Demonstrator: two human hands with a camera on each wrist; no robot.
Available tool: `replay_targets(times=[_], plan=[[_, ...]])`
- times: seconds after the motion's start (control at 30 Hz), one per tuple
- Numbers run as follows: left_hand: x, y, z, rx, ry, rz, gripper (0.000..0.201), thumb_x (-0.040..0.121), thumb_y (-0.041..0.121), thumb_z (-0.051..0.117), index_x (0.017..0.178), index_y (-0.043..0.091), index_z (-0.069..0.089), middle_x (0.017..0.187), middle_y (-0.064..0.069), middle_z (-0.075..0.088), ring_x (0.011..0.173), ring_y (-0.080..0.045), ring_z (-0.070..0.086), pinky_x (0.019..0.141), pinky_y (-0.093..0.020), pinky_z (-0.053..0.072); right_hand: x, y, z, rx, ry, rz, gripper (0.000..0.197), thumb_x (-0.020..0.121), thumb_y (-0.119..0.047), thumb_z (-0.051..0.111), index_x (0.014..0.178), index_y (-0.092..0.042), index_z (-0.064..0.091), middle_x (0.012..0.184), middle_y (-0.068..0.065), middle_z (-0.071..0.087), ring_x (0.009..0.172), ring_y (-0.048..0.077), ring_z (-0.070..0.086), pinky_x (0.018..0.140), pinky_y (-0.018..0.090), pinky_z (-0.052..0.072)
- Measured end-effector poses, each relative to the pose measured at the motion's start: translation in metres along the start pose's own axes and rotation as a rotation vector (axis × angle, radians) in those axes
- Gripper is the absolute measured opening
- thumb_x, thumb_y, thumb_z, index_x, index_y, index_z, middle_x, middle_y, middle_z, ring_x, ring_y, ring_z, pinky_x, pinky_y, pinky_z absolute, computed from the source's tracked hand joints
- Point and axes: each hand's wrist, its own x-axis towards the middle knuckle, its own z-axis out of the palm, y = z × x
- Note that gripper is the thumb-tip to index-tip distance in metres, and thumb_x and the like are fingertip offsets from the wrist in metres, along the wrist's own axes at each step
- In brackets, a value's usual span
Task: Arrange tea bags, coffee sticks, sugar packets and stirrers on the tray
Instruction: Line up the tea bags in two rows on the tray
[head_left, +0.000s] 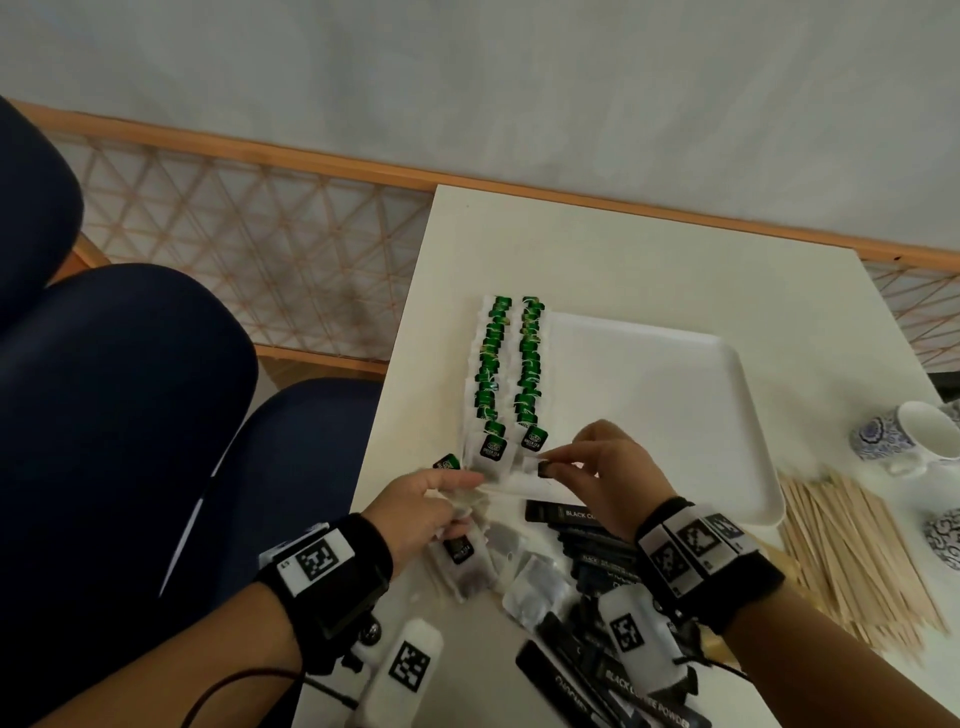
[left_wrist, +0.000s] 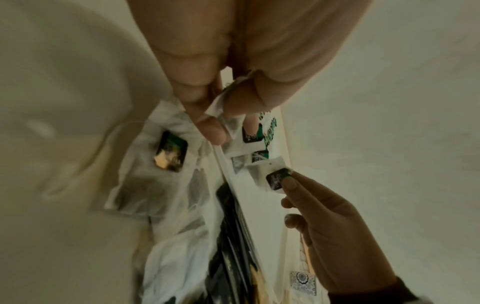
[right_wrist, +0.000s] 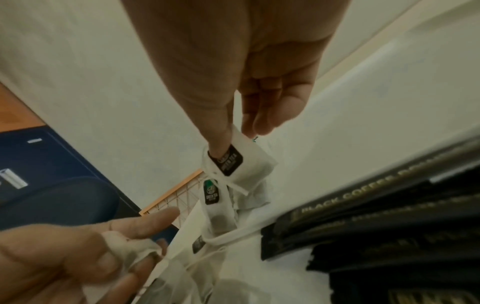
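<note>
On the white tray (head_left: 649, 405), two columns of tea bags with green tags (head_left: 511, 364) lie along its left side. My right hand (head_left: 550, 465) pinches one tea bag (head_left: 532, 464) (right_wrist: 252, 162) by its dark tag, just above the tray's near left corner. My left hand (head_left: 457, 488) (left_wrist: 221, 123) grips a crumpled bunch of tea bags (head_left: 462, 496) (right_wrist: 124, 244) beside it. Loose tea bags (head_left: 498, 566) and black coffee sticks (head_left: 587, 545) are heaped on the table in front of the tray. Wooden stirrers (head_left: 857, 556) lie in a pile to the right.
Two blue-patterned cups (head_left: 904, 436) (head_left: 945, 540) stand at the table's right edge. Dark blue chairs (head_left: 104, 389) sit left of the table, whose left edge (head_left: 395, 364) runs close to the tea bag columns. The tray's right part is bare.
</note>
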Motion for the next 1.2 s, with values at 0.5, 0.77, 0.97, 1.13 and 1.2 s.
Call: replay_targets(times=[0.5, 0.77, 0.97, 1.13, 1.2], plan=[[-0.004, 0.003, -0.01, 0.075, 0.067, 0.148, 0.027, 0.085, -0.009, 0.06, 0.101, 0.012, 0.066, 0.07, -0.006, 0.061, 0.06, -0.021, 0.057, 0.061, -0.025, 0.054, 0.027, 0.0, 0.01, -0.132, -0.04, 0.075, 0.018, 0.092, -0.032, 0.056, 0.103, -0.036, 0.07, 0.091, -0.01, 0.059, 0.086, 0.011, 0.055, 0.074, 0.024, 0.041], [-0.002, 0.005, -0.004, 0.141, 0.067, 0.174, 0.025, 0.087, 0.005, 0.064, 0.084, 0.028, 0.073, 0.069, 0.004, 0.069, 0.058, -0.007, 0.055, 0.057, -0.018, 0.048, 0.004, -0.014, 0.006, 0.008, 0.074, -0.134, 0.022, 0.087, -0.031, 0.063, 0.107, -0.041, 0.064, 0.089, -0.019, 0.056, 0.082, 0.001, 0.053, 0.075, 0.019, 0.043], [-0.006, 0.011, 0.008, 0.122, -0.006, 0.193, 0.01, 0.087, 0.013, 0.066, 0.086, 0.019, 0.074, 0.069, 0.003, 0.066, 0.063, -0.008, 0.059, 0.058, -0.017, 0.049, -0.013, -0.034, 0.013, 0.067, -0.13, -0.127, 0.013, 0.087, -0.03, 0.063, 0.096, -0.037, 0.066, 0.075, -0.005, 0.066, 0.07, 0.01, 0.061, 0.072, 0.032, 0.053], [-0.007, 0.012, 0.01, 0.127, -0.019, 0.153, 0.03, 0.092, 0.0, 0.045, 0.095, 0.019, 0.068, 0.086, -0.003, 0.063, 0.064, -0.01, 0.06, 0.056, -0.022, 0.049, -0.017, -0.032, 0.005, 0.092, -0.13, -0.189, 0.014, 0.084, -0.02, 0.065, 0.087, -0.034, 0.069, 0.077, -0.01, 0.067, 0.071, 0.006, 0.062, 0.073, 0.03, 0.053], [-0.003, 0.007, 0.008, 0.294, -0.042, 0.246, 0.042, 0.088, -0.001, 0.052, 0.105, 0.036, 0.06, 0.102, 0.0, 0.057, 0.078, -0.011, 0.057, 0.065, -0.023, 0.051, -0.021, -0.033, 0.003, 0.075, -0.188, -0.269, 0.019, 0.082, -0.017, 0.065, 0.087, -0.034, 0.071, 0.083, -0.011, 0.065, 0.076, 0.005, 0.061, 0.074, 0.026, 0.052]])
